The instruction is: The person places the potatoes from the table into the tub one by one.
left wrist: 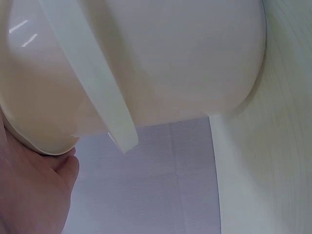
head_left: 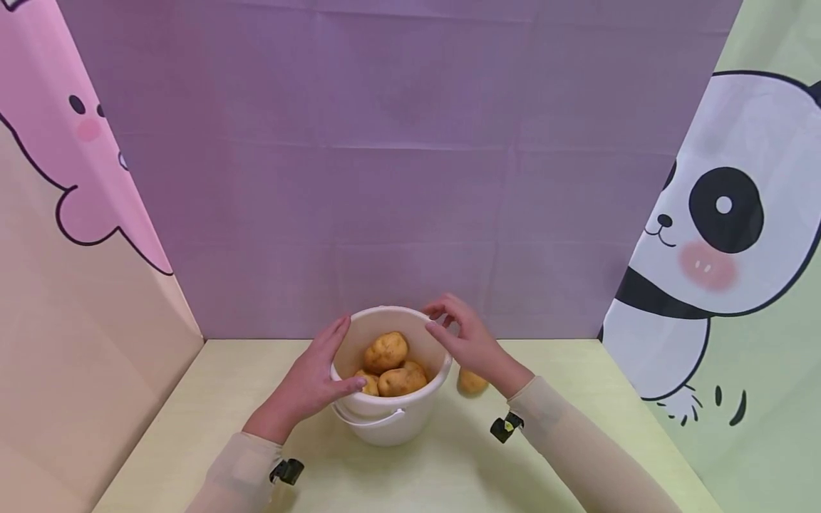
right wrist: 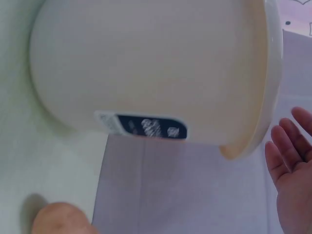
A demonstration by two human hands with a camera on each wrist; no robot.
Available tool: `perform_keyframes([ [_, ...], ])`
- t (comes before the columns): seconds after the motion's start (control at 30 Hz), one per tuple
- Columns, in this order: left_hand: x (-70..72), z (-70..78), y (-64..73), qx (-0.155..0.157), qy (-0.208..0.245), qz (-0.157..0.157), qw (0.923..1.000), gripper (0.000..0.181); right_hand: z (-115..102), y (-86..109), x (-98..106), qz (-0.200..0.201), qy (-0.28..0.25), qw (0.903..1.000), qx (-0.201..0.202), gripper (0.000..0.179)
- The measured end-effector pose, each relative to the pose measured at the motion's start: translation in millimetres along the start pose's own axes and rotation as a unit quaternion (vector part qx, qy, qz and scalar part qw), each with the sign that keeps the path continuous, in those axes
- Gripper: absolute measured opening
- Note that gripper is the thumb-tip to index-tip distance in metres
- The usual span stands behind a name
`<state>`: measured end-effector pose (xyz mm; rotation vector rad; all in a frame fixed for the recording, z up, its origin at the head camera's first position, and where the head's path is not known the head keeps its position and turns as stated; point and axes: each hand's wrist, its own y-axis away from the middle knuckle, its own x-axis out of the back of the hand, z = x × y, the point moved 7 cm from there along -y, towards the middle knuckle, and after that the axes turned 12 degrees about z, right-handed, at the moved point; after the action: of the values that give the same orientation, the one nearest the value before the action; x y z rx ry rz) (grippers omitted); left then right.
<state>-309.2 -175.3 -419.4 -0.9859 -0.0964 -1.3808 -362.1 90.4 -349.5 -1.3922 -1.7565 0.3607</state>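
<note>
A white bucket [head_left: 400, 420] stands on the table with several potatoes [head_left: 386, 352] inside. Its handle [head_left: 378, 422] hangs down on the near side. My left hand [head_left: 314, 377] holds the bucket's left rim, thumb over the near edge and fingers along the outer side. In the left wrist view, fingers [left wrist: 68, 168] tuck against the rim. On the other side my right hand [head_left: 471, 342] hovers beside the right rim, fingers loosely bent and holding nothing. The right wrist view shows a gap between that hand [right wrist: 295, 161] and the rim.
One loose potato [head_left: 472, 382] lies on the table [head_left: 545, 413] right of the bucket, partly behind my right hand. A purple cloth backdrop [head_left: 417, 178] rises behind the table. Side panels carry a pink cartoon animal [head_left: 96, 164] and a panda [head_left: 757, 235].
</note>
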Motion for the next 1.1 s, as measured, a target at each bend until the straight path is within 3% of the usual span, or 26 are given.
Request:
perform_keyframes([
  [0.23, -1.2, -1.1, 0.7, 0.003, -0.001, -0.001, 1.0, 0.115, 17, 15.8, 15, 0.025, 0.009, 0.9996, -0.009, 0.018],
  [0.73, -2.3, -1.3, 0.5, 0.002, -0.008, 0.001, 1.0, 0.114, 54, 44.4, 41, 0.059, 0.037, 0.9937, -0.087, 0.018],
  [1.1, -1.1, -1.2, 0.0, 0.006, -0.005, 0.002, 1.0, 0.115, 83, 58.6, 45, 0.054, 0.073, 0.9942, -0.058, 0.02],
])
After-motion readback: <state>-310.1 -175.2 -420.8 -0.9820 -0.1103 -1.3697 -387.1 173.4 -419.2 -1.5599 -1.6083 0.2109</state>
